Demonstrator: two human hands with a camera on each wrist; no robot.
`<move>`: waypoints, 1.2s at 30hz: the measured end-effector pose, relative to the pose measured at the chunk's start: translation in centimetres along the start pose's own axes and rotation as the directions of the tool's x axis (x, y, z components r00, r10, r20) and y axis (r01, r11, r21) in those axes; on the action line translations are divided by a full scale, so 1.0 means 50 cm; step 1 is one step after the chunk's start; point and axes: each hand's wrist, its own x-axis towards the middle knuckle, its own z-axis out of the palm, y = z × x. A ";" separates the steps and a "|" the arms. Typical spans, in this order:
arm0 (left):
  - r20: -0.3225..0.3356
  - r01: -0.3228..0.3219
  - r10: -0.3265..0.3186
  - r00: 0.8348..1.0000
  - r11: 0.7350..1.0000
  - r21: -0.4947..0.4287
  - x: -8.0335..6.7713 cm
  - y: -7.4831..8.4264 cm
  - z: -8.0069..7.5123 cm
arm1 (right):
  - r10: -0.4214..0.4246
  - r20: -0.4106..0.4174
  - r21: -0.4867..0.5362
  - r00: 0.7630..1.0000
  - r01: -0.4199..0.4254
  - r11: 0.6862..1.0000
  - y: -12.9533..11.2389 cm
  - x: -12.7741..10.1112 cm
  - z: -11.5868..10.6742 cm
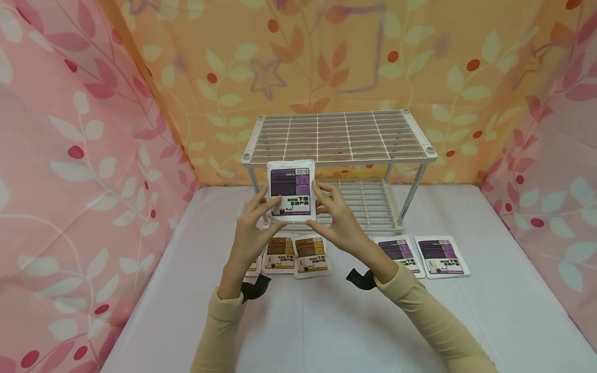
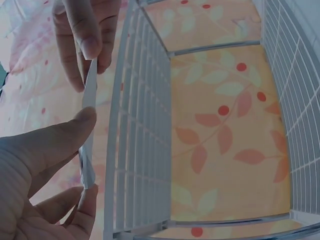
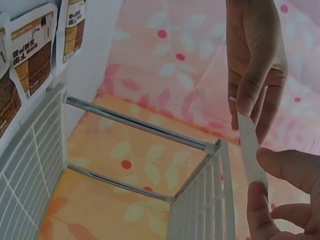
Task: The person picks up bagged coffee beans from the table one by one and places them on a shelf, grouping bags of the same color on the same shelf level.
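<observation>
Leaf-patterned cloth walls enclose the scene: pink cloth (image 1: 70,171) at left and right of the frame, orange cloth (image 1: 326,57) across the top. A white desk (image 1: 326,321) fills the bottom, evenly lit.

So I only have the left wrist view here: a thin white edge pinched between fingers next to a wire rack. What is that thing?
Observer: A flat white packet with a purple label, held upright in front of the rack.
Operator: One hand or two?
Observer: Two. The left hand pinches its left edge and the right hand its right edge.
Operator: Any more packets around?
Observer: Yes. Brown-labelled packets lie on the table below the hands, and purple-labelled packets lie to the right.
Operator: Anything on the rack?
Observer: Its top shelf is bare.
</observation>
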 end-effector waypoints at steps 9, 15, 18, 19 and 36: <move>-0.124 -0.057 0.053 0.991 0.998 -0.031 0.019 -0.020 -0.010 | -0.083 -0.044 -0.112 0.996 0.077 0.991 0.006 0.034 0.016; -0.164 -0.082 0.078 0.983 0.997 -0.012 0.038 -0.025 -0.019 | -0.150 -0.065 -0.177 0.987 0.137 0.975 0.013 0.056 0.018; -0.170 -0.086 0.088 0.982 0.996 0.014 0.047 -0.025 -0.025 | -0.189 -0.074 -0.253 0.979 0.165 0.953 0.013 0.068 0.020; -0.171 -0.091 0.094 0.981 0.996 0.025 0.050 -0.025 -0.027 | -0.201 -0.078 -0.283 0.976 0.171 0.944 0.013 0.073 0.020; -0.150 -0.183 0.219 0.964 0.957 0.224 0.107 -0.058 -0.043 | -0.209 -0.145 -0.503 0.967 0.110 0.857 0.018 0.130 0.032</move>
